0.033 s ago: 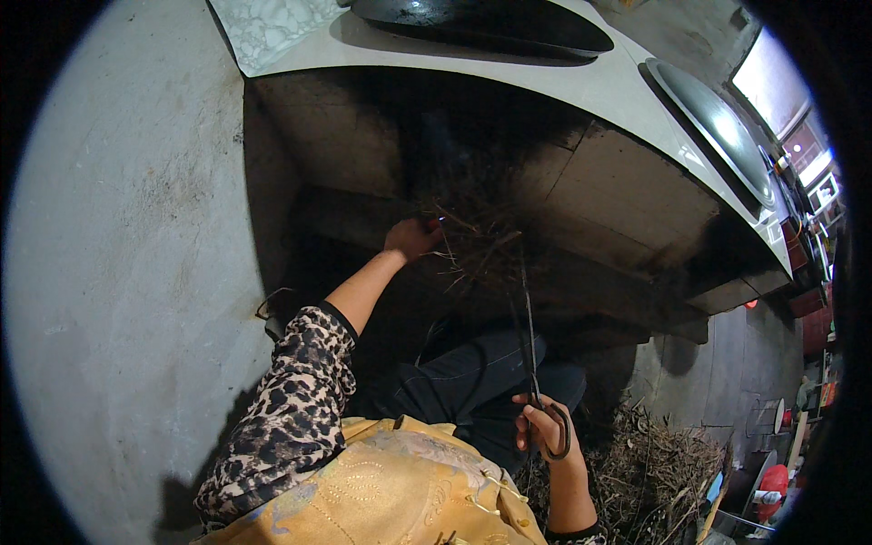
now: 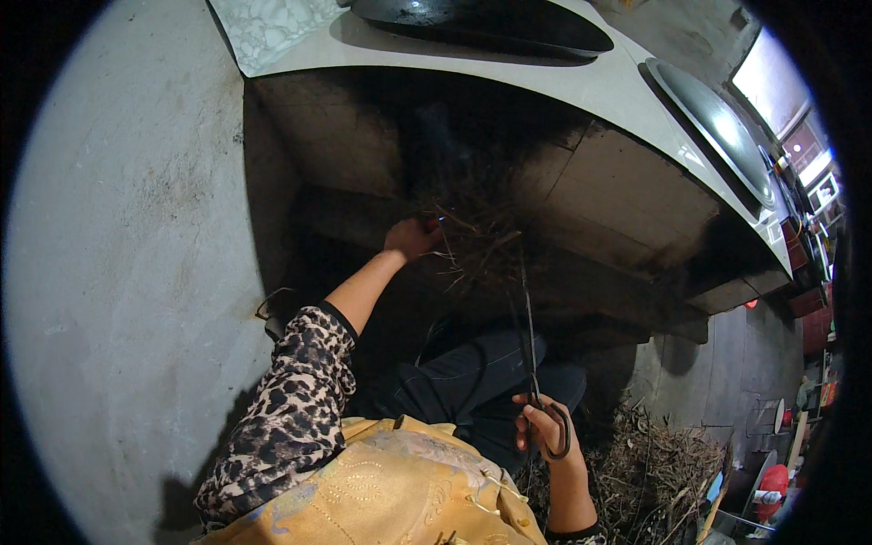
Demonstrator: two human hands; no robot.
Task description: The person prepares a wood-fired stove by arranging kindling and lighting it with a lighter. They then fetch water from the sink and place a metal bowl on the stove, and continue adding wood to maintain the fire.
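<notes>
My left hand (image 2: 414, 239) is closed at the near-left edge of a bundle of dry twigs (image 2: 481, 241). A small blue-white glow shows at its fingertips, on what looks like a lighter (image 2: 441, 219); most of it is hidden. My right hand (image 2: 542, 427) grips the looped handle of long dark metal fire tongs (image 2: 528, 318). They point away from me, with their far end touching or just beside the twigs. The bundle lies before the dark, sooty opening (image 2: 454, 145) of a stove (image 2: 618, 186), where faint smoke hangs.
A large dark wok (image 2: 481, 25) is set into the pale stove top, with a round metal lid (image 2: 713, 123) further right. A grey wall (image 2: 127, 236) rises at the left. A heap of brushwood (image 2: 658, 472) lies by my right forearm.
The faint smoke in the stove opening shows slightly more. Both hands and the tongs stay where they were.
</notes>
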